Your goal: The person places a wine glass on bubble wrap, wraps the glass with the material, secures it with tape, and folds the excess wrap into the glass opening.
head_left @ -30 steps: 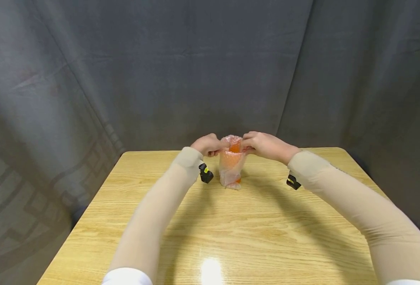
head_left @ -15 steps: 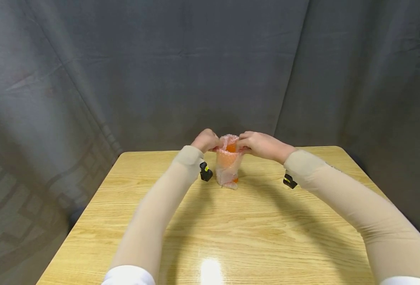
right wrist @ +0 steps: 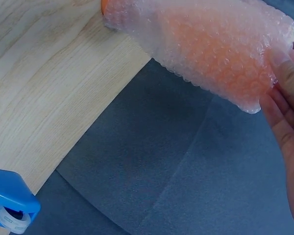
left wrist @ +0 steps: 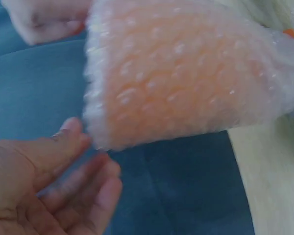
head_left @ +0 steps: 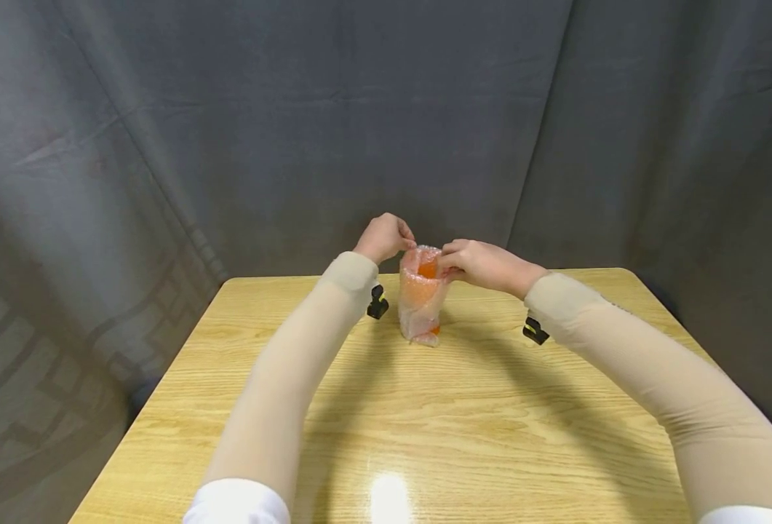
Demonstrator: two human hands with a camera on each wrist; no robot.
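Observation:
A sheet of bubble wrap (head_left: 418, 306) is rolled into an upright sleeve around something orange (head_left: 428, 269), whose kind is mostly hidden. Orange also shows at the lower end in the right wrist view. My right hand (head_left: 480, 262) pinches the sleeve's upper rim at the right, thumb outside, as the right wrist view shows. My left hand (head_left: 383, 236) hovers at the rim's upper left. In the left wrist view its thumb and fingertips lie right at the edge of the bubble wrap (left wrist: 176, 73), fingers loosely bent.
The wooden table (head_left: 490, 422) ends just behind the wrapped thing, with a dark grey curtain (head_left: 333, 131) beyond. A blue tape dispenser (right wrist: 12, 196) sits near the table edge in the right wrist view.
My left hand has lifted from the sleeve's left rim, where its fingers reached over the edge, to slightly above it. The right hand keeps its grip, nearly still.

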